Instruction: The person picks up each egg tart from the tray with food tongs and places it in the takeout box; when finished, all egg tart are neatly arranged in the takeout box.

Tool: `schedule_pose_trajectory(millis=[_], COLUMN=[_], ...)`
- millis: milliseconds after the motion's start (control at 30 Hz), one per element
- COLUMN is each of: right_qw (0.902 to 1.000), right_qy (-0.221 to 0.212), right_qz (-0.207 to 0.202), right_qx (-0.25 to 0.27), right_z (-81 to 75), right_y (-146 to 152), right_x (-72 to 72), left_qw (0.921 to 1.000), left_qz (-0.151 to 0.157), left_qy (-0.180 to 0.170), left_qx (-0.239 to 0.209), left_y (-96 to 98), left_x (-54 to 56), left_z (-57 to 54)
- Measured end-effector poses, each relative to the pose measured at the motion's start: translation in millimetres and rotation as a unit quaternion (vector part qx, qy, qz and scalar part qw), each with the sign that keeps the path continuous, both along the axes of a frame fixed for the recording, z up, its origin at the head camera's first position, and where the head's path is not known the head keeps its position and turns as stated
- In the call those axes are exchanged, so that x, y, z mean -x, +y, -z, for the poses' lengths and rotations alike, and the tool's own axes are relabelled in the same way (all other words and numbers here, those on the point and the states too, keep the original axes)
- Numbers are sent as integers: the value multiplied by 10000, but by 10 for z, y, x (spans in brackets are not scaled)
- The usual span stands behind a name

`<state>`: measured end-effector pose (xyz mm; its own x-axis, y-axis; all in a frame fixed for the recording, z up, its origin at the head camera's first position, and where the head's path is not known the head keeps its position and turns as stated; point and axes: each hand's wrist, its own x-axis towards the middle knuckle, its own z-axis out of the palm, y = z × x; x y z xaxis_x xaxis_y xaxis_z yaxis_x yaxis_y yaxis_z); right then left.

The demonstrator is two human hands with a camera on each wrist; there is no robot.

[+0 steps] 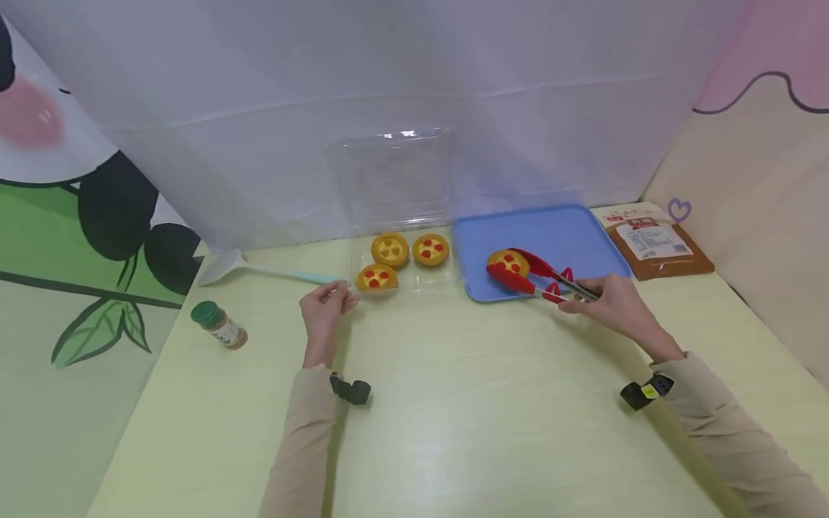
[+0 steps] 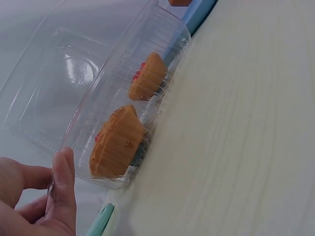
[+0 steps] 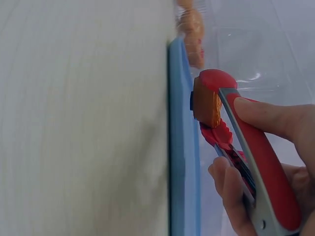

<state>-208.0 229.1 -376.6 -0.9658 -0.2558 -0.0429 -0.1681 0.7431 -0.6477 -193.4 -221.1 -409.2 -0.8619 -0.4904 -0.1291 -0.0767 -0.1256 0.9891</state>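
My right hand [image 1: 615,306] grips red-tipped metal tongs [image 3: 261,162]. Between the tong heads is a small toy egg tart [image 1: 508,263] with red pieces on top, over the left part of the blue tray [image 1: 557,223]. With thumb and fingers my left hand [image 1: 324,313] pinches the near left edge of a clear plastic clamshell box [image 2: 83,118], whose lid stands raised at the back. Inside the box sit three more tarts: one with yellow wedges [image 1: 390,250], one with red pieces [image 1: 430,250], and a front one [image 1: 377,278].
Left of the box lies a white spatula [image 1: 223,266] with a mint handle, its end near my left hand. A green-capped spice jar [image 1: 220,325] lies tilted at the left. Right of the tray is a brown packet [image 1: 657,241] with a white label. A white curtain [image 1: 259,144] hangs behind.
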Motion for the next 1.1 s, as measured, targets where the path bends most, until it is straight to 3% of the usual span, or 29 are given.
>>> schedule_pose_trajectory(millis=[400, 900, 1100], right_qw=[9983, 9932, 9911], right_qy=[-42, -292, -616], right_qz=[-4, -992, -1119], right_qx=[577, 526, 381], right_z=[-145, -285, -353], right_y=[-237, -898, -1085], right_x=[29, 242, 367], left_qw=[10000, 9999, 9998], left_qz=[-8, -12, -26], left_qy=[21, -114, -207], left_qx=[48, 37, 78], left_y=[1, 0, 23], left_x=[-18, -11, -13], left_z=[-43, -34, -43])
